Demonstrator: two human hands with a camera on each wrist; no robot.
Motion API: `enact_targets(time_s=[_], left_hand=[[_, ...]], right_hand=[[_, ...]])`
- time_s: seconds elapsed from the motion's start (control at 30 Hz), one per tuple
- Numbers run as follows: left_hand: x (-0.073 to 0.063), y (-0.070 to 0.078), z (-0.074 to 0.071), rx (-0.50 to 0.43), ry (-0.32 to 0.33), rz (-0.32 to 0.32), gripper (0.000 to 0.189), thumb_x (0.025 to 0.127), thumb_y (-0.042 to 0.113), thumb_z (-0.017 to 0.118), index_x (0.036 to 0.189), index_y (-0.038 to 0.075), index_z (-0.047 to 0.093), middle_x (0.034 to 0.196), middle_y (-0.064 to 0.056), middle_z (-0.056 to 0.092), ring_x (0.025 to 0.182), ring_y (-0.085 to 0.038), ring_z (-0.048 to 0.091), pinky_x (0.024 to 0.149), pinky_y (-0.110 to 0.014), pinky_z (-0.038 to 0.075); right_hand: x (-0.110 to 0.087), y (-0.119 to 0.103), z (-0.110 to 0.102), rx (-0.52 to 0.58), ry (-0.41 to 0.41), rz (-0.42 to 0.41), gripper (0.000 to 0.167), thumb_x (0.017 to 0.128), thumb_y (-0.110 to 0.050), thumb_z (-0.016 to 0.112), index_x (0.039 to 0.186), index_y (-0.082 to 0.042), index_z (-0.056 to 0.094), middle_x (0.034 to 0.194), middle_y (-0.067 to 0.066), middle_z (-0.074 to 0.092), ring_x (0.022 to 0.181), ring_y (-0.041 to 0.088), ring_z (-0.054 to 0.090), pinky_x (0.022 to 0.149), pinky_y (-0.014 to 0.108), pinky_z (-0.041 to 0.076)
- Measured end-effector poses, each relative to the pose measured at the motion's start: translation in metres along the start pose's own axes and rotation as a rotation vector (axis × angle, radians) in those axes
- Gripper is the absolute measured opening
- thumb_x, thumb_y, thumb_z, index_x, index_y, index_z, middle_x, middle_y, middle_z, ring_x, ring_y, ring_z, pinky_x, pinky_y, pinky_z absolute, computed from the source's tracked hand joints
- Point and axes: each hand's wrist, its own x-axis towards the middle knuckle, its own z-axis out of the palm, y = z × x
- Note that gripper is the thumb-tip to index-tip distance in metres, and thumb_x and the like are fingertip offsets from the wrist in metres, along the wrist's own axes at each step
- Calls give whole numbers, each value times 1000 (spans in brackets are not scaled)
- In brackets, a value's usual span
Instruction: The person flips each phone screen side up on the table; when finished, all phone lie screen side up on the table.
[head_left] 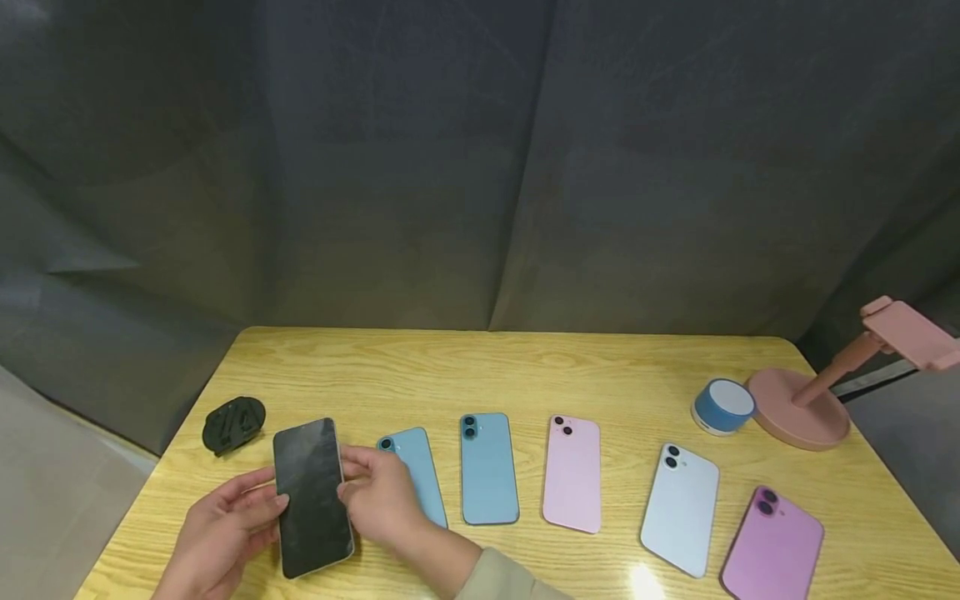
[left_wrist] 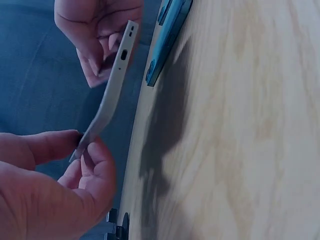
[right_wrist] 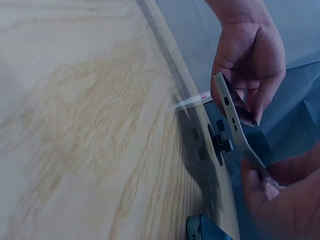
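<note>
Backdrop (head_left: 412,167): dark, creased sheeting behind the table, probably hung to screen off the surroundings.
Table (head_left: 450,367): pale wood-grain top; the things lie spread out on it, perhaps so each can be reached singly.
Pink stand (head_left: 798,412): upright at the far right corner, its round base likely steadying the raised plate.
Right hand (head_left: 384,497): comes in from the right, beige sleeve (head_left: 506,577) behind the wrist; thumb and fingers pinch the held phone's right long edge in a narrow grip.
Left hand (head_left: 225,529): mirrors it at the left edge, thumb at the screen side, fingers behind, also a narrow pinch.
Held phone (head_left: 311,500): between the hands, raised above the tabletop, dark screen turned up toward the head; the edge grip probably leaves the glass uncovered and shares the weight.
Laid phones: two blue phones (head_left: 489,475), a pink phone (head_left: 572,479), a white phone (head_left: 682,512) and a purple phone (head_left: 776,546), all camera side up; the right hand partly hides the nearer blue one.
Blue-and-white cylinder (head_left: 723,407): just beside the stand's base.
Black bracket (head_left: 234,423): near the left edge, beyond the left hand; its exact make is unclear.
</note>
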Motion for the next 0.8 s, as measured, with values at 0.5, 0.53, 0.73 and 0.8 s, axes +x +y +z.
enact_targets(time_s=[0.5,0.53,0.73,0.8], left_hand=[[6,-6,1,160,40,19,62,91,-2,69,145,-8,40,109,-12,58,86,-18,65,70,-37,58],[7,-6,0,163,39,14,62,91,-2,69,145,-8,40,109,-12,58,86,-18,65,70,-37,58],[12,-10,-2,178,30,0,61,89,-6,68,143,-13,40,107,-13,59,85,-18,64,70,-37,58],[13,-11,-2,185,22,5,61,89,-8,68,142,-14,39,108,-15,59,85,-19,64,71,-38,58]], right_hand=[[5,12,7,-270,43,-24,66,71,26,55,128,-5,66,107,-2,66,67,3,56,54,19,44],[5,13,7,-270,39,-21,65,72,25,56,128,-5,66,108,-2,66,69,3,57,56,19,44],[5,17,9,-268,33,-33,56,75,22,60,125,-3,68,106,-1,68,81,5,65,65,19,52],[6,18,10,-267,30,-35,56,74,22,60,124,-2,68,104,-1,68,81,5,65,65,19,52]])
